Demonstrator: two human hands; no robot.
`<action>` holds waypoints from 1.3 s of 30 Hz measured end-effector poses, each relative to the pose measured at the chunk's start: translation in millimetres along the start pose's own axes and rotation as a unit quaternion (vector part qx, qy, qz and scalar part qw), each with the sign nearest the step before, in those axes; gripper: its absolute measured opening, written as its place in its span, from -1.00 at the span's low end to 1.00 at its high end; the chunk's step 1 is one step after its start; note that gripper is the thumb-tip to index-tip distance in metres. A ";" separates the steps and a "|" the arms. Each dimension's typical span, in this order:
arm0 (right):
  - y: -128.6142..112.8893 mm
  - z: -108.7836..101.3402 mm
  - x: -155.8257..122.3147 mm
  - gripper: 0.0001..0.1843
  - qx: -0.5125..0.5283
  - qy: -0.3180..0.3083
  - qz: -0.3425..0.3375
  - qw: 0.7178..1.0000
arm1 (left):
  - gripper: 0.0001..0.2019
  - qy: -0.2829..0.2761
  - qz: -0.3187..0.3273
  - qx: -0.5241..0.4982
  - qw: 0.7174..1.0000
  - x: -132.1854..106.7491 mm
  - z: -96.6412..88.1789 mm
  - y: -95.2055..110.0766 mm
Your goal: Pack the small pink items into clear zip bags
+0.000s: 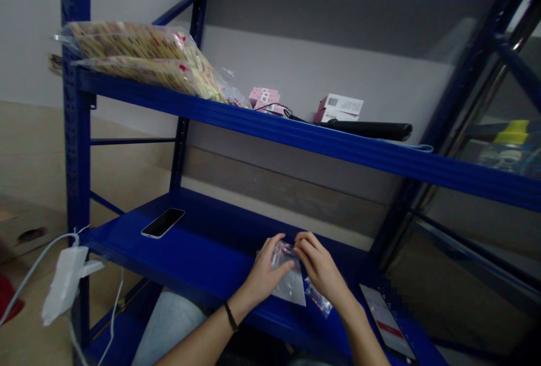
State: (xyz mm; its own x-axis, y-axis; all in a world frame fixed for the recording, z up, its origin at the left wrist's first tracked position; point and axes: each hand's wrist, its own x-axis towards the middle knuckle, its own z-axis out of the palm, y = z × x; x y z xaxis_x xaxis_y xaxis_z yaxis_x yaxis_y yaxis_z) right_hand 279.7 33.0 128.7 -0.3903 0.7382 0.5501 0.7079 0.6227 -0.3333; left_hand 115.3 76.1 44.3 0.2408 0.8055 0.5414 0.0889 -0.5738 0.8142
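Observation:
Over the blue lower shelf (211,247), my left hand (267,269) grips the left side of a clear plastic bag (291,287), its thumb lying across the film. At the bag's upper end, the fingers of my right hand (318,264) are pinched together. Whatever sits between those fingertips is too small to make out apart from the bag's edge. Below my right palm is a small crinkled clear packet (318,300) with bits of red and dark colour, partly hidden by the hand.
A phone (164,223) lies on the shelf at left, a dark-framed device (386,321) at right. Above, the upper shelf (270,129) bears bagged yellow packets (139,50), pink boxes (265,97), white-and-pink boxes (340,107) and a black rod (372,129). A white power strip (65,281) hangs left.

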 end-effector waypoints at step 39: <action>-32.2 125.2 -106.6 -0.66 0.329 0.046 0.256 0.908 | -0.80 -0.106 -0.082 0.027 0.991 -103.1 -81.3 1.1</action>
State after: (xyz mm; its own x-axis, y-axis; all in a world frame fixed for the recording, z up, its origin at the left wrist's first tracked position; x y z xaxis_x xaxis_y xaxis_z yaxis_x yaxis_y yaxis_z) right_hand 224.8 -33.3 -15.1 -0.0366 0.9684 0.2468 0.2661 0.2475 -0.9316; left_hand 11.9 4.5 6.4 0.4151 0.8431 0.3420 0.1938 -0.4492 0.8721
